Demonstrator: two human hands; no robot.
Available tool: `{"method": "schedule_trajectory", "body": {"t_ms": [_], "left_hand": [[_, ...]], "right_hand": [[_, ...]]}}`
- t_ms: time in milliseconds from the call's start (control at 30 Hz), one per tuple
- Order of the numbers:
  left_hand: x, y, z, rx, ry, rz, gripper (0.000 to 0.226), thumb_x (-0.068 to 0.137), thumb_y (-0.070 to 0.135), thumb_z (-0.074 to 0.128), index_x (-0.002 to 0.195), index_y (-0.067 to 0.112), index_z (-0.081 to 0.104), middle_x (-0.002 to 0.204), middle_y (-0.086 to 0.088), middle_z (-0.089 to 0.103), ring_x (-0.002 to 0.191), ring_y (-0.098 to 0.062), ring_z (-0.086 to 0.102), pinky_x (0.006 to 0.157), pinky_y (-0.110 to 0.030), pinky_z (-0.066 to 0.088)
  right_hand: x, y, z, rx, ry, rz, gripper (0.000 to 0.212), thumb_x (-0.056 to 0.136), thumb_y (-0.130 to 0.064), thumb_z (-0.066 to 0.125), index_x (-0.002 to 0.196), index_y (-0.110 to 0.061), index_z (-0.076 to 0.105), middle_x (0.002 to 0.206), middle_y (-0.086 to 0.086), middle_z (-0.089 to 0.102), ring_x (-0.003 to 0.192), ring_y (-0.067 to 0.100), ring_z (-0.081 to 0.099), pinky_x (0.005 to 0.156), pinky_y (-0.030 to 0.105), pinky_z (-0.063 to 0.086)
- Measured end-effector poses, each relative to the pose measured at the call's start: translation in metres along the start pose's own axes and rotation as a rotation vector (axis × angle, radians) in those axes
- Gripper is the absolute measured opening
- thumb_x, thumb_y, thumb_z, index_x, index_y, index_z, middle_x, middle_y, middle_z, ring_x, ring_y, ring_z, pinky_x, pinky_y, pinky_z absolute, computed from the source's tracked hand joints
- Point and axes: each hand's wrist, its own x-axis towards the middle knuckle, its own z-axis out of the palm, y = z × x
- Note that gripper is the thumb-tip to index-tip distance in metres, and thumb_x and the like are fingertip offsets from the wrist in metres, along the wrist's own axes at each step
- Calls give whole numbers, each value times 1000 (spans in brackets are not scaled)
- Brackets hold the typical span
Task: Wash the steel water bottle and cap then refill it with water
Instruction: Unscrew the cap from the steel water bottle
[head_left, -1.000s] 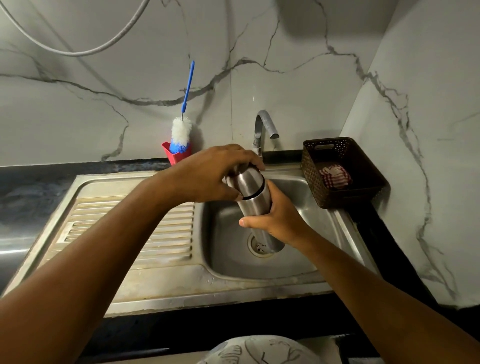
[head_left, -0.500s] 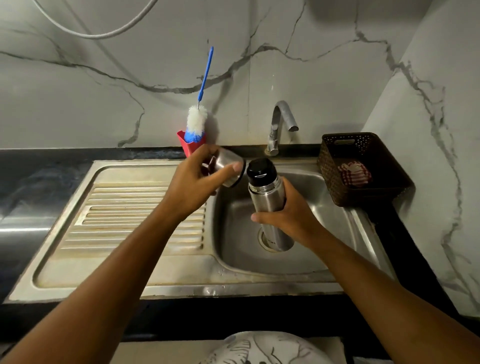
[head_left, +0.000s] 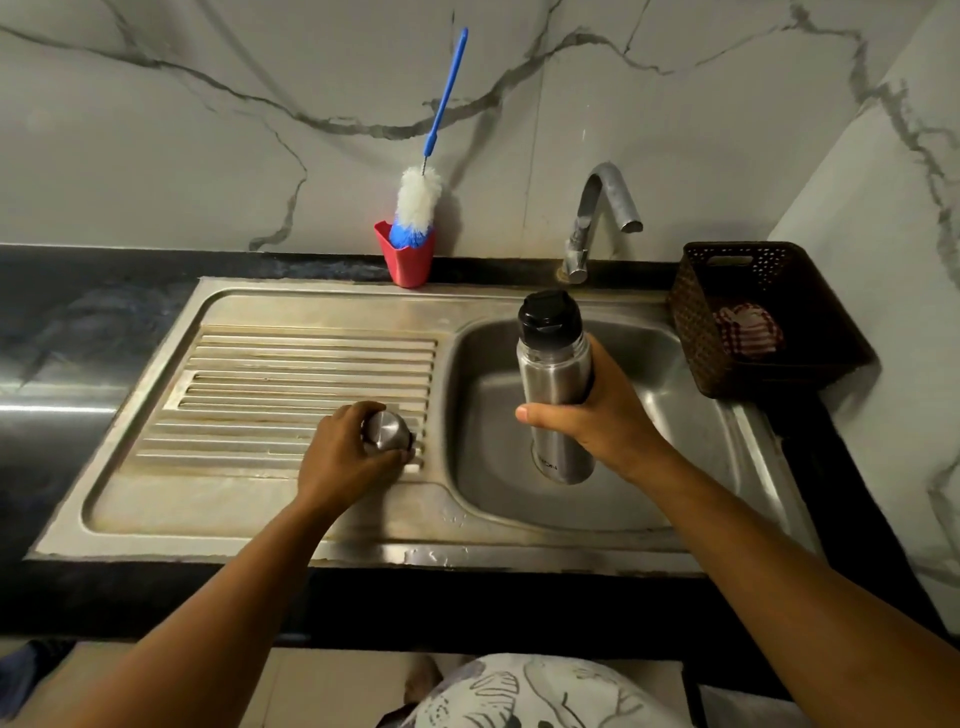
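Steel cap (head_left: 387, 431) part-hidden under L hand (head_left: 337, 462); R hand (head_left: 608, 421) covers bottle (head_left: 553, 374) middle.

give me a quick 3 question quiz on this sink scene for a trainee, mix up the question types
1. True or false: the steel bottle in the right hand has its black stopper off.
2. Where is the steel cap? A: in the brown basket. B: down at the drainboard, gripped by the left hand. C: in the sink basin.
3. Fill in: the bottle brush, left of the tap, stands in a red ____.

Key: 1 false; 2 B; 3 holder.
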Motion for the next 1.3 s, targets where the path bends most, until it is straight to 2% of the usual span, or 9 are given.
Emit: {"method": "schedule_trajectory", "body": {"t_ms": [300, 467, 567, 667, 767, 933, 1033, 1100, 1300], "left_hand": [[2, -5, 4, 75, -62, -3, 88, 72, 50, 92, 146, 23, 52, 138, -5, 59, 123, -27, 53, 91, -41, 52], [5, 22, -5, 38, 3, 47, 97, 74, 57, 86, 155, 21, 45, 151, -10, 48, 139, -31, 42, 108, -46, 44], [12, 79, -20, -242, -7, 153, 83, 80, 54, 85, 150, 28, 50, 146, 1, 54, 132, -18, 52, 108, -41, 50], [13, 156, -39, -608, -230, 250, 78, 77, 54, 83, 146, 35, 52, 141, 13, 61, 128, -6, 59, 105, -32, 54], [17, 211, -46, -710, -400, 397, 75, 74, 47, 81, 143, 29, 56, 134, 9, 68, 128, -11, 63, 105, -30, 54], [26, 254, -43, -815, -596, 494, 55, 77, 24, 81, 125, 3, 64, 118, -11, 76, 118, -29, 70, 98, -35, 57], [24, 266, -37, -864, -591, 483, 37, 75, 11, 85, 107, 3, 67, 102, -16, 75, 108, -39, 71, 95, -46, 60], [20, 270, -29, -871, -539, 485, 29, 76, 3, 81, 101, 4, 68, 95, -17, 72, 100, -38, 71, 94, -53, 60], [7, 278, -19, -947, -379, 474, 26, 77, -10, 77, 96, 6, 68, 86, -9, 73, 89, -29, 74, 83, -38, 63]], "right_hand": [[0, 4, 3, 12, 6, 28, 64, 66, -16, 95, 118, -26, 59, 104, -2, 70, 91, 17, 70, 84, 40, 61], [-1, 2, -1, 18, 11, 27, 63, 65, -16, 95, 116, -25, 60, 103, -2, 71, 90, 17, 70, 83, 39, 61], [-4, 0, -4, 31, 15, 30, 64, 66, -13, 95, 117, -25, 59, 103, -4, 71, 89, 12, 70, 79, 30, 57], [-5, -4, -10, 63, -26, 44, 73, 67, -14, 94, 128, -27, 56, 111, -5, 71, 99, 13, 70, 86, 37, 60], [-7, -12, -17, 72, -100, 26, 83, 69, -11, 93, 139, -29, 52, 123, -5, 69, 112, 16, 67, 96, 46, 58], [-14, -28, -31, 53, -189, 10, 75, 71, -9, 90, 135, -28, 55, 121, -5, 68, 114, 14, 66, 97, 43, 58], [-17, -27, -34, 72, -133, 19, 69, 71, -4, 89, 129, -26, 58, 116, -1, 69, 108, 17, 68, 93, 44, 60], [-19, -24, -32, 62, -53, 15, 67, 68, -4, 90, 124, -24, 60, 110, -1, 70, 103, 17, 70, 90, 45, 61], [-21, -15, -22, 45, 122, -35, 75, 60, -16, 90, 127, -24, 57, 107, -3, 72, 97, 14, 72, 85, 44, 62]]}}
